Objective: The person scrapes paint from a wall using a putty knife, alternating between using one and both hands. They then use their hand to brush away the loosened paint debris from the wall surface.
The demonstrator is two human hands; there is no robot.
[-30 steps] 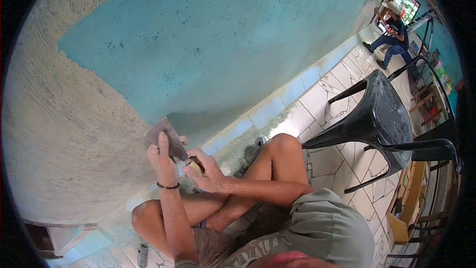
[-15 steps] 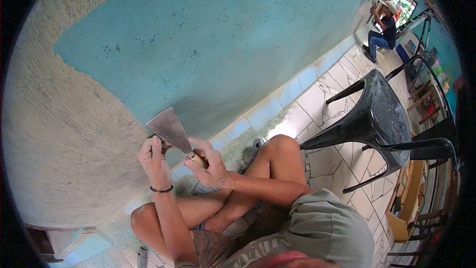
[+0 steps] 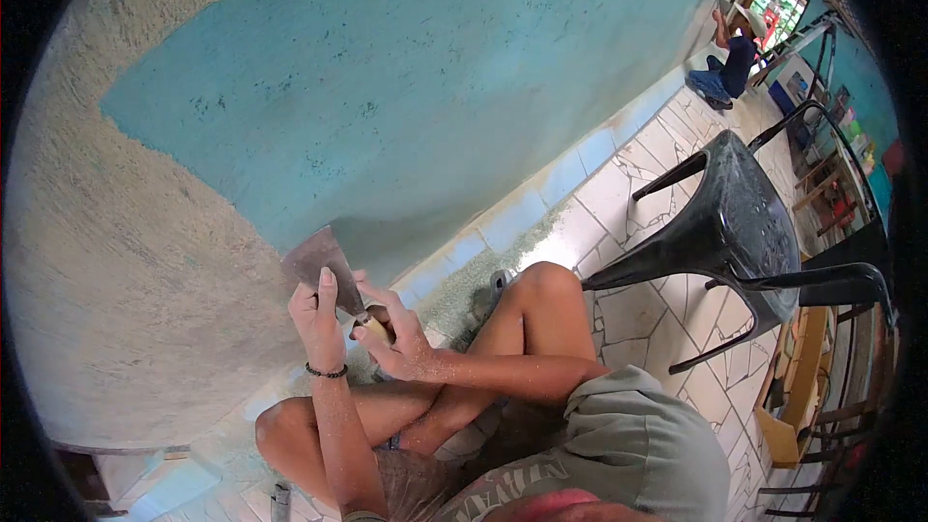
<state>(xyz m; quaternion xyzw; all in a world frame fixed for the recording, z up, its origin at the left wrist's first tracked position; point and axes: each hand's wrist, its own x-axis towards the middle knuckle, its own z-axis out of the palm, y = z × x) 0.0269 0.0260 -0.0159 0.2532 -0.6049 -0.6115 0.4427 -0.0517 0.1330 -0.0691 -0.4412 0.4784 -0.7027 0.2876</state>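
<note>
A paint scraper (image 3: 324,253) with a wide, dull metal blade and a short pale handle is held up in front of the wall. Its handle sits in my right hand (image 3: 404,343), whose fingers are closed round it. My left hand (image 3: 319,324), with a dark bead bracelet at the wrist, is at the blade; one finger lies across the near face and the others are bent at its lower edge. Behind the scraper, the wall (image 3: 387,106) has a turquoise painted area bordered by rough bare grey-brown surface. Pale dust speckles my forearms.
My crossed legs (image 3: 483,358) are below my hands. Scrapings (image 3: 464,295) lie along the wall's foot on the tiled floor (image 3: 638,319). To the right stands a black metal chair (image 3: 754,222). Farther back, another person (image 3: 730,68) is low by the wall, near a ladder (image 3: 822,39).
My left hand has shifted up and right onto the blade's face. The scraper has dropped slightly and moved a little left. The person at the back has gone lower, with an arm raised to the wall.
</note>
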